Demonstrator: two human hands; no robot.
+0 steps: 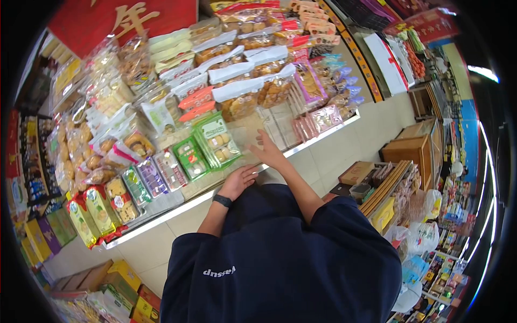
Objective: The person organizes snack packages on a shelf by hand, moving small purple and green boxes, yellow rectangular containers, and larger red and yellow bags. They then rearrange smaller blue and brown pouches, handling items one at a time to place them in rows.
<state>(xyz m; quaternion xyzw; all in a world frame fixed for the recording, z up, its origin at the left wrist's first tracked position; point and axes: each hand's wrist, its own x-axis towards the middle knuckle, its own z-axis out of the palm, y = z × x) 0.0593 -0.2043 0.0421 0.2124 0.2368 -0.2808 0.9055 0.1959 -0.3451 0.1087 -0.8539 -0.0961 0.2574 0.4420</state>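
Note:
My right hand [267, 151] is over the front of the display table, fingers apart, with nothing visible in it. It is nearest to a bare grey patch of the display surface [274, 126], right of a green-trimmed clear pack of round pastries [216, 141]. My left hand [239, 182], with a dark watch [222, 201] on the wrist, lies by the table's front edge just below that pack. Its fingers are stretched out and it holds nothing I can see. Left of the pack stand a smaller green box [190, 157] and a pink-and-white box [170, 169].
Bagged pastries with white tops [237, 97] fill the rows behind. Pink packs [323, 119] stand at the table's right end, yellow-green packs [100, 210] at its left. Cartons [358, 173] sit to my right, more boxes [121, 280] at lower left. A red sign [118, 21] rises behind.

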